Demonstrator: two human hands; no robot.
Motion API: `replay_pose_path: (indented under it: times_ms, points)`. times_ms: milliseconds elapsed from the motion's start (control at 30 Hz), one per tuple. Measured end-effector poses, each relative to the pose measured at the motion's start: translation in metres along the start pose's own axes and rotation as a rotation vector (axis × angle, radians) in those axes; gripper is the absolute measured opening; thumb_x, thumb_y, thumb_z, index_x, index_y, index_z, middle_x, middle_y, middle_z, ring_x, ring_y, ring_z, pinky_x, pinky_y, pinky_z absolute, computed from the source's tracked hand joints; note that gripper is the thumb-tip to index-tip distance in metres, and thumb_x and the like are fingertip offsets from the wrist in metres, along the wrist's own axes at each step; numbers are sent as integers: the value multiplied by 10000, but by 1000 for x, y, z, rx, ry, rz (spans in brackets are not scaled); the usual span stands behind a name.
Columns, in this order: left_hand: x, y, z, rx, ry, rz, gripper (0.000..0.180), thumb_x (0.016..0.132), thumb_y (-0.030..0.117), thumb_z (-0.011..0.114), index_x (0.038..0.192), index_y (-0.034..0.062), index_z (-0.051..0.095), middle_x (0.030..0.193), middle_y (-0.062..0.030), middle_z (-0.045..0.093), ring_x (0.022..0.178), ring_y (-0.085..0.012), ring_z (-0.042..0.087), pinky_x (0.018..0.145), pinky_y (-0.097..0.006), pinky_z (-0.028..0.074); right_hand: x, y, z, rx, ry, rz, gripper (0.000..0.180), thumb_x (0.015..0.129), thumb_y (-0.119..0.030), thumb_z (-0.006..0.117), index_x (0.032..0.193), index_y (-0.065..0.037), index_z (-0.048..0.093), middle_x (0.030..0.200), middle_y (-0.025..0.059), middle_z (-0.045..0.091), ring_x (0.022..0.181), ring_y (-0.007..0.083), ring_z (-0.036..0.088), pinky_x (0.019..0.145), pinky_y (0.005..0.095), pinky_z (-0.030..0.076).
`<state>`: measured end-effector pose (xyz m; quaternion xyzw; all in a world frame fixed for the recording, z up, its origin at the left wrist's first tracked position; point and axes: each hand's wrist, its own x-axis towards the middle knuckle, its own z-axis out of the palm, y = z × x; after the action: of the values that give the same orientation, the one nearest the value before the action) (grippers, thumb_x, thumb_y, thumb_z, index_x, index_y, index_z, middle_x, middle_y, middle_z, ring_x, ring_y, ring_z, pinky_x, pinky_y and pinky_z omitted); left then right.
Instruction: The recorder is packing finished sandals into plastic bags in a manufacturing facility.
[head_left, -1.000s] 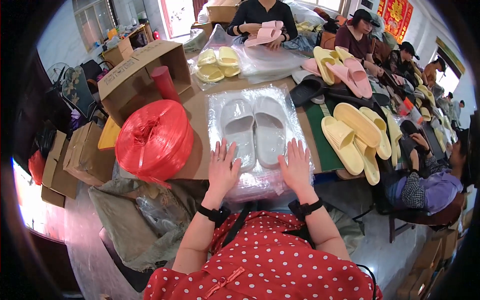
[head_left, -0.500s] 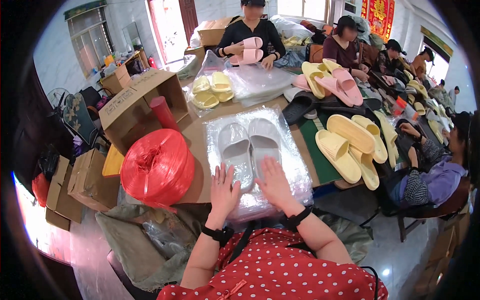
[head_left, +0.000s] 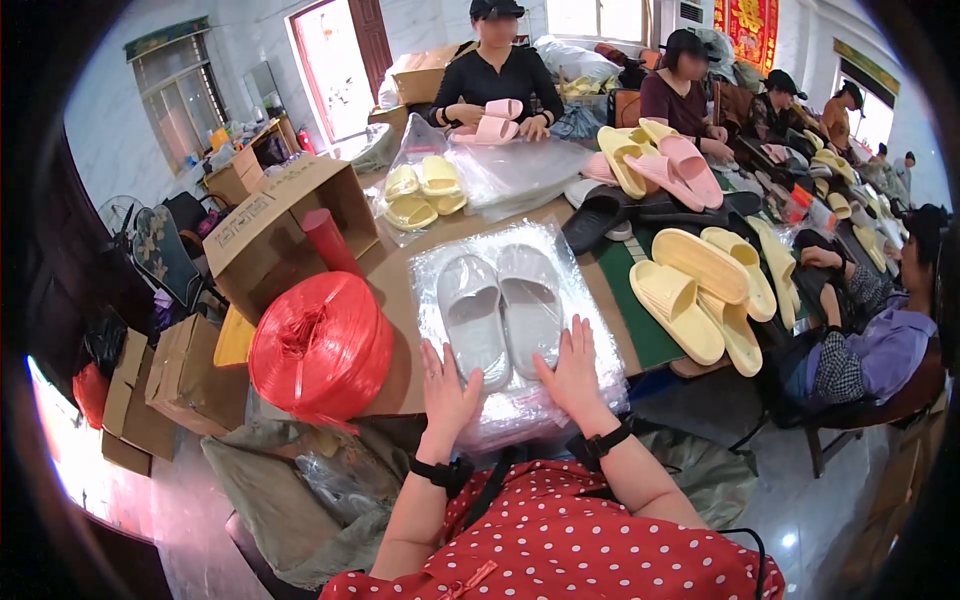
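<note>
Both hands lay flat, fingers spread, gripping nothing: left hand (head_left: 447, 385) and right hand (head_left: 573, 372) pressed the near edge of a clear plastic bag (head_left: 515, 330) holding two white slippers (head_left: 500, 312), at the surface's (head_left: 405, 290) front edge. One red twine spool (head_left: 320, 345) crowded the left; four yellow slippers (head_left: 705, 295) lay right.

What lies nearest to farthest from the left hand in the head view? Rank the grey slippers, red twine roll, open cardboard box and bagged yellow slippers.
From the left hand:
1. Grey slippers, in clear plastic right at its fingers.
2. Red twine roll, just to its left.
3. Open cardboard box, beyond the roll, far left.
4. Bagged yellow slippers, farthest, toward the table's far side.
</note>
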<state>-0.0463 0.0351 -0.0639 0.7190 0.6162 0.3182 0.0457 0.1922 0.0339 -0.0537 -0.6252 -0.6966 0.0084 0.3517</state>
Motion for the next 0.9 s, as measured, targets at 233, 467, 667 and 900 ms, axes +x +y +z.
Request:
replay_pose_path:
  times_ms: [233, 467, 667, 900]
  points:
    - [4, -4, -11, -90, -114, -62, 839, 897, 449, 651, 1480, -84, 371, 1598, -375, 90, 1516, -475, 71, 1209, -510, 184, 1, 10, -2, 148, -54, 34, 727, 883, -372, 677, 1329, 173, 494, 1560, 322, 271, 1477, 463, 197, 1211, 503, 203]
    - [8, 20, -33, -280, -98, -67, 823, 883, 360, 684, 1493, -83, 355, 1552, -393, 235, 1523, -459, 62, 1216, -488, 164, 3, 29, 0, 248, -106, 60, 712, 854, -331, 706, 1360, 126, 500, 1578, 294, 277, 1484, 458, 196, 1209, 492, 211]
    - [12, 52, -27, -944, -43, -191, 820, 891, 121, 619, 1570, -20, 182, 1484, -256, 425, 1362, -311, 453, 1119, -374, 365, 9, 28, -3, 298, -145, 27, 683, 908, -319, 684, 1395, 108, 469, 1592, 288, 261, 1501, 457, 161, 1213, 494, 190]
    - [9, 70, -32, -1644, -59, -363, 894, 860, -34, 501, 1620, 161, 73, 1493, -166, 415, 1305, -242, 509, 1063, -360, 430, 7, 28, -10, 361, -114, 8, 697, 918, -304, 676, 1444, 75, 421, 1611, 278, 222, 1507, 446, 153, 1216, 493, 178]
